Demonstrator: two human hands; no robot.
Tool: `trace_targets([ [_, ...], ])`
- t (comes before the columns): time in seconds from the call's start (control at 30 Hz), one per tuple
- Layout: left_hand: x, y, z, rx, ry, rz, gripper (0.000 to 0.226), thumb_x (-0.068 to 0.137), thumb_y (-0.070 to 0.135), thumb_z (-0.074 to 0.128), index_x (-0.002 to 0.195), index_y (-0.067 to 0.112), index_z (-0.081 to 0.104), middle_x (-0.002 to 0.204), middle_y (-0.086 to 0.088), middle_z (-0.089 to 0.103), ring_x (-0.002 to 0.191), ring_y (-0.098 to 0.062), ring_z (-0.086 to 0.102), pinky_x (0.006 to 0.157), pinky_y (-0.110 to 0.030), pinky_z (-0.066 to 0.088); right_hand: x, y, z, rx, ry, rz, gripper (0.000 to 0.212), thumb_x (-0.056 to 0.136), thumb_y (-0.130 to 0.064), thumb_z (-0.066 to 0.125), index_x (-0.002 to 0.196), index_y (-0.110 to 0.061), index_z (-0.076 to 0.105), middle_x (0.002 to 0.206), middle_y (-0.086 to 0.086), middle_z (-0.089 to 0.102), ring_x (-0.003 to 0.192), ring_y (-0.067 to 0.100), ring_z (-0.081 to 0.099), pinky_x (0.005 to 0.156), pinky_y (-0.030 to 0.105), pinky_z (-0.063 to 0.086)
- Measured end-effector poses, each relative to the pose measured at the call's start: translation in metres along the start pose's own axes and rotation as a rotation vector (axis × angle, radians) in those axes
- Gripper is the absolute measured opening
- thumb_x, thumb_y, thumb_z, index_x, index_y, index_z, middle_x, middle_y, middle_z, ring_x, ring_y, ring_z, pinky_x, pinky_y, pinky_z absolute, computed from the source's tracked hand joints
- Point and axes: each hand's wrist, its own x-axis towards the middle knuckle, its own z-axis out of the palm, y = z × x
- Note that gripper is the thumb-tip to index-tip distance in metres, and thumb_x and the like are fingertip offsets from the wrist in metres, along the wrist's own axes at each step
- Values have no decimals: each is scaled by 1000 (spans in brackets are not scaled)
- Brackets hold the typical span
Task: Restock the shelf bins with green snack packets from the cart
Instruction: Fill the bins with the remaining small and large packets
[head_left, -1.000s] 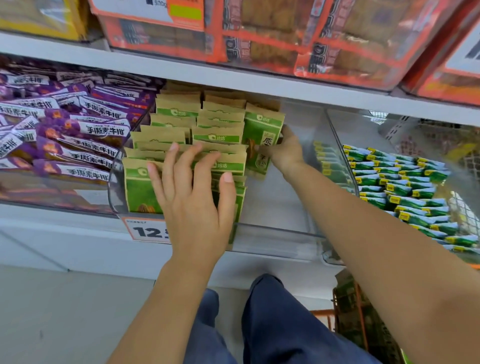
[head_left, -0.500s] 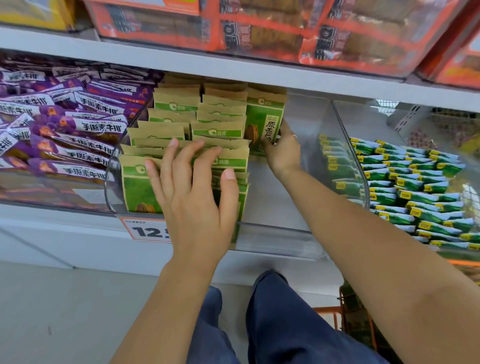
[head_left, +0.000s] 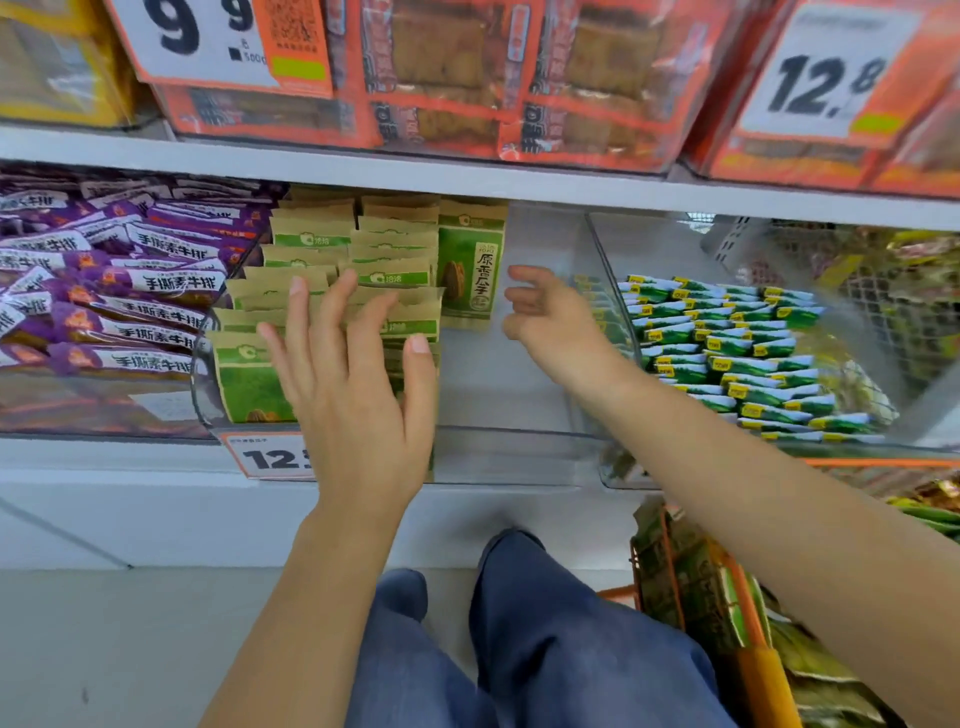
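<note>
Rows of green and tan snack packets (head_left: 311, 254) fill the left part of a clear shelf bin (head_left: 519, 452). One green packet (head_left: 470, 270) stands upright at the right end of the rows. My left hand (head_left: 348, 379) lies with spread, straight fingers against the front packets. My right hand (head_left: 545, 317) hovers just right of the upright packet with loosely curled fingers and holds nothing. At the lower right is the orange cart (head_left: 753, 670), with more green packets (head_left: 696, 577) in it.
Purple snack bars (head_left: 114, 291) fill the bin on the left. Small green and white packets (head_left: 737, 348) fill the bin on the right. Orange boxes (head_left: 467, 78) and price tags sit on the shelf above. My legs in blue trousers (head_left: 519, 649) stand below.
My right hand has let go of the upright green packet and drawn back to the right. The packet now stands by itself. My left hand stays on the front packets.
</note>
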Motion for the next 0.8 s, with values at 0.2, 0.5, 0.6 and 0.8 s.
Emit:
trace_targets([
  [0.2, -32, 97, 9, -263, -319, 142, 34, 94, 26, 40, 113, 9, 62, 126, -11, 56, 129, -23, 34, 110, -17, 13, -137, 18, -127, -595, 64, -182, 35, 82, 5, 52, 103, -19, 67, 80, -13, 66, 72, -2, 62, 68, 10, 45],
  [0.5, -130, 202, 67, -189, -1110, 364, 30, 101, 23, 40, 125, 23, 59, 128, 4, 57, 119, -16, 46, 98, -31, 38, -245, 99, -251, -966, -210, 384, 34, 92, -9, 51, 123, -19, 61, 113, -4, 66, 107, 15, 60, 89, 23, 45],
  [0.6, -145, 196, 74, -104, -1084, 405, 28, 99, 25, 43, 117, 25, 65, 118, 6, 63, 113, -14, 50, 91, -28, 43, -256, 108, -261, -1107, -511, 508, 44, 89, -17, 62, 133, -14, 55, 132, 3, 57, 120, 21, 53, 99, 32, 44],
  [0.8, -148, 195, 77, -84, -1012, 369, 27, 98, 25, 43, 108, 26, 68, 105, 10, 68, 100, -10, 57, 75, -26, 49, -266, 125, -276, -1003, -625, 604, 45, 84, -7, 65, 128, -15, 60, 128, 4, 60, 111, 19, 55, 87, 25, 44],
])
